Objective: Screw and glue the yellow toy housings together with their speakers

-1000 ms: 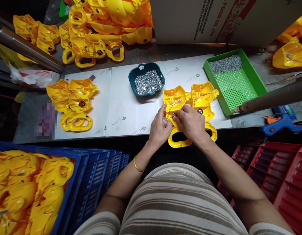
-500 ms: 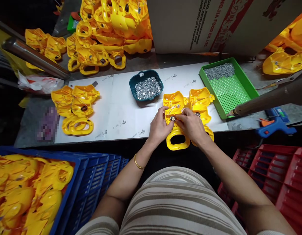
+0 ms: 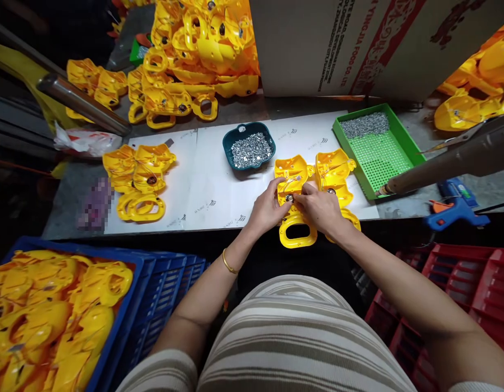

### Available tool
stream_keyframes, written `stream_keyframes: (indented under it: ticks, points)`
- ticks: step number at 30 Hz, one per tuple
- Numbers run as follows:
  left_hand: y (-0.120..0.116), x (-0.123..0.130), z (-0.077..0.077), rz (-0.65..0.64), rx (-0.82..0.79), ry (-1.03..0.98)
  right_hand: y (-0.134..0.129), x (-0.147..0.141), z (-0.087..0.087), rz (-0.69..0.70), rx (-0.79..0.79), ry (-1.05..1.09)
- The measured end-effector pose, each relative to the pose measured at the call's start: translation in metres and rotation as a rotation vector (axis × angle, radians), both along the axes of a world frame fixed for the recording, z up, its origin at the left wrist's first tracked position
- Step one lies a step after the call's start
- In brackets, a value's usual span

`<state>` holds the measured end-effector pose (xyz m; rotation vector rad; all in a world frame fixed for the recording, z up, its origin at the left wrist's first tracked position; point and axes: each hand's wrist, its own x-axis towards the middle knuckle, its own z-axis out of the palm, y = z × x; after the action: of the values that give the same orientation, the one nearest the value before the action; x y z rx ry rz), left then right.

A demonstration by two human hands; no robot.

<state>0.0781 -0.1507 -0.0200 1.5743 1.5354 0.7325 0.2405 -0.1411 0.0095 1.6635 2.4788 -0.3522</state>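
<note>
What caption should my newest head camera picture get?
Left hand and right hand at a yellow plastic shell, near a green tray.

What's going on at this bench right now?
A person is working with both hands on an open yellow plastic shell. The left hand is at its left edge, and the right hand is close to its round metallic part. Another open shell lies to the right. Beyond stand a dark teal bowl and a green tray, both holding small metal pieces.
</note>
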Motion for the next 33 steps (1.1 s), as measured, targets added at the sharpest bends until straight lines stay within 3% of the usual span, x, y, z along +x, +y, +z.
stream_keyframes:
  ticks: [3,8,12,17,21,24,27,33]
  points:
    - [-0.011,-0.008,0.002,0.045,0.014,-0.037,-0.004,0.004,-0.001,-0.071,0.056,0.118]
    - [-0.033,-0.018,0.001,0.255,-0.014,-0.09,-0.023,0.013,-0.003,-0.153,0.09,0.442]
    - [-0.042,-0.013,-0.003,0.148,-0.148,-0.181,-0.038,0.007,-0.002,-0.136,-0.001,0.439]
    - [-0.052,0.0,0.0,0.066,0.062,0.006,-0.039,-0.005,-0.002,-0.118,-0.081,0.328]
    - [-0.062,0.006,0.003,-0.026,0.179,0.24,-0.029,0.004,-0.01,-0.22,-0.209,0.609]
    - [-0.064,0.009,-0.001,-0.08,0.132,0.34,-0.021,0.015,-0.016,-0.325,-0.301,0.807]
    - [-0.062,0.009,-0.006,-0.098,0.104,0.351,-0.013,0.023,-0.014,-0.316,-0.392,0.874]
    - [-0.062,-0.001,-0.003,-0.06,0.034,0.208,-0.005,0.021,-0.001,-0.242,-0.179,0.637]
